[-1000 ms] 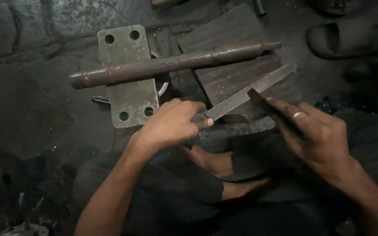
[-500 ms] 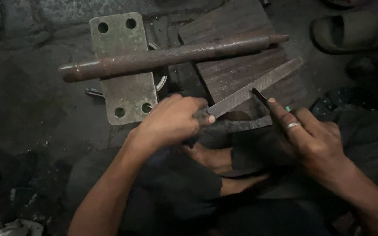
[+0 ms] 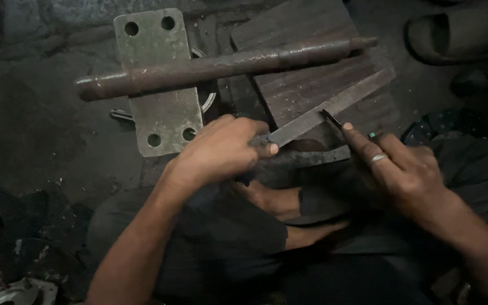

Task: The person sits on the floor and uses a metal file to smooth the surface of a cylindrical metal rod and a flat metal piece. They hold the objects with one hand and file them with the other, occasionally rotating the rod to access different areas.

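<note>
My left hand (image 3: 221,152) is closed around the handle end of a long flat metal file (image 3: 334,104) that slants up to the right. My right hand (image 3: 396,169), with a ring on one finger, grips a thin dark blade-like piece (image 3: 330,117), its tip touching the file's underside. A curved dark metal strip (image 3: 312,157) lies just beneath both hands. I sit cross-legged; my bare feet (image 3: 289,214) show below the hands.
A rusty round steel shaft (image 3: 221,66) lies across a grey plate with several bolt holes (image 3: 159,85) and a dark ribbed wooden block (image 3: 312,62). A sandal (image 3: 458,34) sits at the top right. The floor is dark and gritty.
The view has shifted slightly, so the shaft and plate sit a little higher and further left. Both hands keep their grips; the right hand and blade stay against the file.
</note>
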